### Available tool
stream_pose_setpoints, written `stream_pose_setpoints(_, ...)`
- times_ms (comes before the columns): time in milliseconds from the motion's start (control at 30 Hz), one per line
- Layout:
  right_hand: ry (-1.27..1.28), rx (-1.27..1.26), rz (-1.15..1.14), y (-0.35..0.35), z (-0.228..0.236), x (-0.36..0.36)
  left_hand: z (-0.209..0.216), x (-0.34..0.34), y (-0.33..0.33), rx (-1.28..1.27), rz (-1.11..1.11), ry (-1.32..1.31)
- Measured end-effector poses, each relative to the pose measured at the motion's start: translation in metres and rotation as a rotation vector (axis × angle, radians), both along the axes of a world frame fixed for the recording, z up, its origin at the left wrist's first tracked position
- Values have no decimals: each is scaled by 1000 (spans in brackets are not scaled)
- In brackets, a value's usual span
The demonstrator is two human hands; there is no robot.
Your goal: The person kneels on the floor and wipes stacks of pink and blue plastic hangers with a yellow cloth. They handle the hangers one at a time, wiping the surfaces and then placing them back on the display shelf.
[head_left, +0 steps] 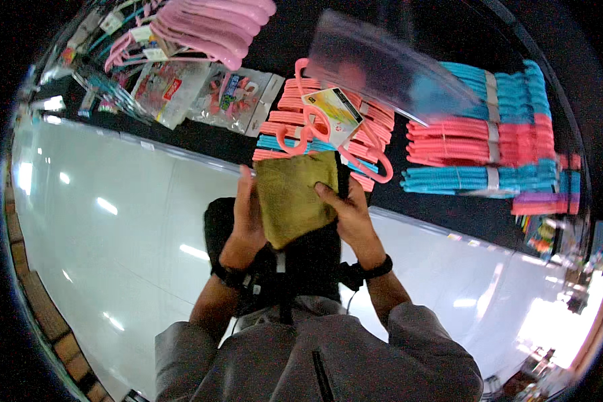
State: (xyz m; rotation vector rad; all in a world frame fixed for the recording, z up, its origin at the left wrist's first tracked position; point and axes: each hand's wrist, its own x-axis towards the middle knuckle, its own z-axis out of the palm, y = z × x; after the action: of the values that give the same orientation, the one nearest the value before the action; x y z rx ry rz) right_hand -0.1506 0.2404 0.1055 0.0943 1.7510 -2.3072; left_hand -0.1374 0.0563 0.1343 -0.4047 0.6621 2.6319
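A folded olive-yellow cloth [293,197] is held up in front of me between both hands. My left hand [249,221] lies along its left edge with one digit pointing up; the other fingers are hidden behind the cloth. On the right side, my right hand [355,218] grips it, thumb pressed on top and fingers wrapped behind. Just beyond the cloth lies a pink hanger [383,167] with a printed card label [333,115]. It rests on stacked salmon-pink and blue hangers [287,127].
Bundled blue and pink hangers [449,144] stand on the black shelf at right. A clear plastic sheet [388,63] leans over the stacks. Clear packets [233,97] and light pink hangers [211,30] are at far left. Shiny pale floor [114,201] lies below.
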Motion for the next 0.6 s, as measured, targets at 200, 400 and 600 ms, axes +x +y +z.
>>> stream_pose_setpoints(200,633,917,-57,-18,-17,-35,-70,-31,-25,-782,45,77)
stream_pose_setpoints(400,719,1566,24,41,-36,-72,-66,-82,-95,-746,274,81)
stream_pose_setpoints(600,511,1934,177,39,-67,-86,-97,-72,-99,-880,247,-55)
